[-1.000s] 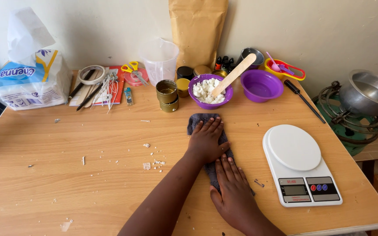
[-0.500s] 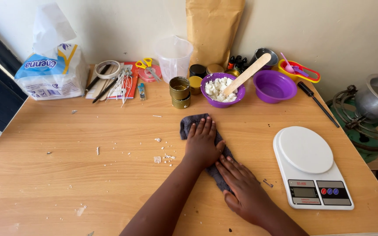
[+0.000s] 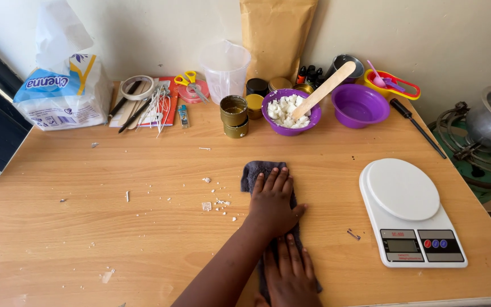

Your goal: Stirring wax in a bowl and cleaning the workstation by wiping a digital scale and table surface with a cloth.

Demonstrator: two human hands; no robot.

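So the dark grey cloth (image 3: 255, 172) is lying flat on the desk (image 3: 115, 239), near the middle and toward my edge, with both palms on top of it. My left hand (image 3: 272, 202) is the far one — fingers straight and together, pressed flat, not gripping anything. My right hand (image 3: 291, 273) sits just nearer to me on the same cloth, also spread flat, pressing down rather than holding.

Just left of the cloth there's a scatter of little white crumbs (image 3: 218, 202) on the wood. Off to the right is the white kitchen scale (image 3: 407, 210), well apart from my hands.

Along the far edge — a purple bowl of white chunks (image 3: 283, 112) with a wooden stick (image 3: 324, 88) resting in it, an empty purple bowl (image 3: 360, 105) beside it, two stacked gold tins (image 3: 234, 116), a clear measuring jug (image 3: 225, 69) and a tall brown paper bag (image 3: 275, 34). Far left there's a plastic bag (image 3: 63, 85).
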